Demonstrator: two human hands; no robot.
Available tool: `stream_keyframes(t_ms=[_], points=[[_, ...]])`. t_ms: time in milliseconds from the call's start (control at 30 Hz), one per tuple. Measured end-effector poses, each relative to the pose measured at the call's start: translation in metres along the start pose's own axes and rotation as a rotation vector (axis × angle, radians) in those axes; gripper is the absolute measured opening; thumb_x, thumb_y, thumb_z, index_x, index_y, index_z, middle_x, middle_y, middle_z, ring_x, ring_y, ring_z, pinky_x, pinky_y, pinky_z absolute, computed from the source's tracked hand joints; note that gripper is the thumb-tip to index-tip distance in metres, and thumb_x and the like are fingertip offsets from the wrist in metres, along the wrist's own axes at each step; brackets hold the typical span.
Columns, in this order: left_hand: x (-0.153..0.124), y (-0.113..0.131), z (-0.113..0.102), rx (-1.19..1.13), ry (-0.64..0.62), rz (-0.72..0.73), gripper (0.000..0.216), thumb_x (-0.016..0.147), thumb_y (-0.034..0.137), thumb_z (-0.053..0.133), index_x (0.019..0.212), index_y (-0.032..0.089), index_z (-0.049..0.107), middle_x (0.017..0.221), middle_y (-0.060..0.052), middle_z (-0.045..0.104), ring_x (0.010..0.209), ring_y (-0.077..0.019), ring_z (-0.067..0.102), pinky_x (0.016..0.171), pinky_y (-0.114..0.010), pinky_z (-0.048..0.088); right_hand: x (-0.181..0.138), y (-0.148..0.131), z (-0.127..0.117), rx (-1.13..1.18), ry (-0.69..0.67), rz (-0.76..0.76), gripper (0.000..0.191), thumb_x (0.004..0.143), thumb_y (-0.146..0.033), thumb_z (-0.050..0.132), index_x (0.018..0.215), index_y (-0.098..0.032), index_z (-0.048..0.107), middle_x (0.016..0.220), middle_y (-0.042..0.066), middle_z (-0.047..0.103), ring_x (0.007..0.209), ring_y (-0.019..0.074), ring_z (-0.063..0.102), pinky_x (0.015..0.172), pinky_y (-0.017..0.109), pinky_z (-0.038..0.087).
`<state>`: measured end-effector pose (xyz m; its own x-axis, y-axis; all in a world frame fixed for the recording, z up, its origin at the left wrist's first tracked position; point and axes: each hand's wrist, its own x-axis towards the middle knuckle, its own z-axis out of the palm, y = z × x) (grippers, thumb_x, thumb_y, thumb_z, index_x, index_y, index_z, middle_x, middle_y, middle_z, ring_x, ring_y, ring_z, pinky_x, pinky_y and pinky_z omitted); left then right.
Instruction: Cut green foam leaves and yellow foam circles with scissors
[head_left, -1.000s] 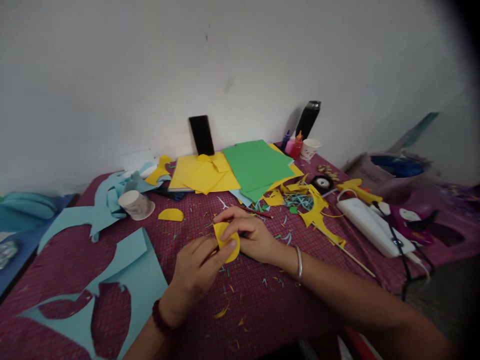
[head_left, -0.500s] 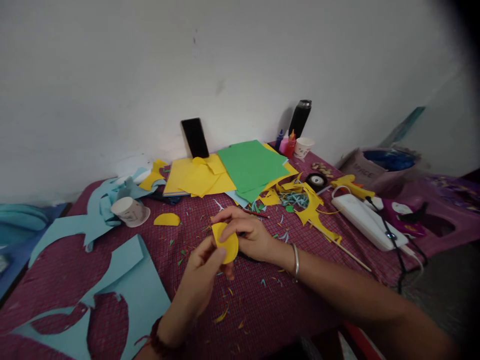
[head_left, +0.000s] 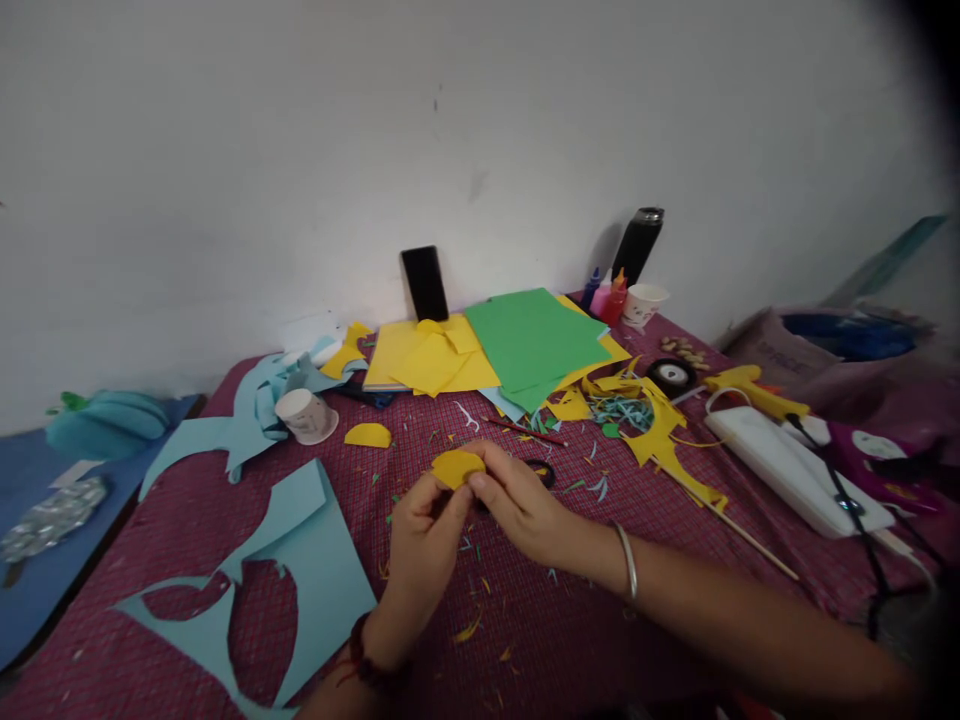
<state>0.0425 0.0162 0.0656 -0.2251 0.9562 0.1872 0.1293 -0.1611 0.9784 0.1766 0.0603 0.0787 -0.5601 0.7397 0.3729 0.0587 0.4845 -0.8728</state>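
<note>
Between my two hands is a small yellow paper piece (head_left: 457,467) with a curved edge, held up above the tablecloth. My left hand (head_left: 427,535) pinches its lower left side. On its right side, my right hand (head_left: 521,510) grips it with thumb and fingers. Behind my right hand a dark ring (head_left: 541,473) shows, perhaps a scissors handle, mostly hidden. A yellow half-round paper piece (head_left: 368,435) lies on the cloth to the left. A pencil (head_left: 525,431) rests beyond my hands, and paper snippets are scattered around.
Cut blue paper (head_left: 322,570) lies left, near a paper cup (head_left: 306,416). Green sheets (head_left: 536,340) lie on yellow ones at the back, before a leaning phone (head_left: 424,284). Right are yellow scraps (head_left: 660,425), a stick (head_left: 739,530), a white power strip (head_left: 795,470) and a glue gun (head_left: 757,388).
The yellow piece has turned from broadly facing me to a flatter, tilted angle, and my right hand now grips its right edge. The view has swung left.
</note>
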Motion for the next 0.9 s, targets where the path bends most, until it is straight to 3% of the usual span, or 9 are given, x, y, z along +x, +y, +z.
stream_keyframes(t_ms=[133,267,400,533,733,900], points=[[-0.002,0.000,0.003,0.107,0.014,-0.014,0.013,0.078,0.027,0.062,0.073,0.016,0.067,0.064,0.001,0.064,0.058,-0.0135,0.054,0.054,-0.024,0.043,0.000,0.002,0.005,-0.067,0.043,-0.001,0.013,0.096,-0.021,0.034,0.095,-0.020,0.047,0.090,0.006,0.055,0.083,0.0181,0.052,0.076,0.032,0.043],[0.003,0.007,-0.006,0.273,-0.136,0.107,0.016,0.076,0.022,0.062,0.061,0.016,0.061,0.057,0.002,0.058,0.054,-0.0119,0.050,0.053,-0.023,0.040,-0.001,0.007,0.005,-0.077,0.092,0.075,0.013,0.096,-0.025,0.034,0.089,-0.021,0.044,0.082,0.003,0.051,0.076,0.0176,0.049,0.070,0.031,0.041],[0.010,0.012,-0.019,0.187,-0.262,0.115,0.022,0.082,0.025,0.055,0.061,0.018,0.059,0.054,0.002,0.058,0.050,-0.0115,0.052,0.050,-0.021,0.041,-0.001,0.008,0.002,-0.087,0.085,0.081,0.013,0.096,-0.025,0.035,0.086,-0.022,0.043,0.076,0.000,0.049,0.070,0.0158,0.047,0.065,0.028,0.039],[0.013,0.010,-0.024,0.115,-0.255,0.030,0.024,0.079,0.026,0.058,0.056,0.018,0.058,0.049,0.002,0.058,0.045,-0.0104,0.052,0.045,-0.020,0.041,0.001,0.004,-0.003,-0.076,0.005,0.066,0.015,0.096,-0.023,0.035,0.083,-0.022,0.042,0.070,-0.002,0.046,0.063,0.0141,0.044,0.058,0.026,0.036],[0.016,0.008,-0.026,0.032,-0.293,-0.043,0.016,0.073,0.024,0.064,0.059,0.017,0.062,0.047,0.002,0.058,0.043,-0.0106,0.051,0.044,-0.021,0.041,0.003,-0.002,-0.008,-0.098,-0.086,0.011,0.014,0.096,-0.022,0.033,0.087,-0.021,0.043,0.085,0.004,0.053,0.079,0.0173,0.050,0.072,0.030,0.040],[0.014,0.013,-0.024,0.048,-0.279,-0.036,0.022,0.078,0.023,0.062,0.056,0.019,0.064,0.050,0.002,0.061,0.048,-0.0120,0.054,0.049,-0.023,0.043,0.003,-0.007,-0.009,-0.116,-0.116,0.030,0.014,0.096,-0.023,0.031,0.090,-0.020,0.043,0.086,0.006,0.053,0.079,0.0199,0.050,0.074,0.035,0.042]])
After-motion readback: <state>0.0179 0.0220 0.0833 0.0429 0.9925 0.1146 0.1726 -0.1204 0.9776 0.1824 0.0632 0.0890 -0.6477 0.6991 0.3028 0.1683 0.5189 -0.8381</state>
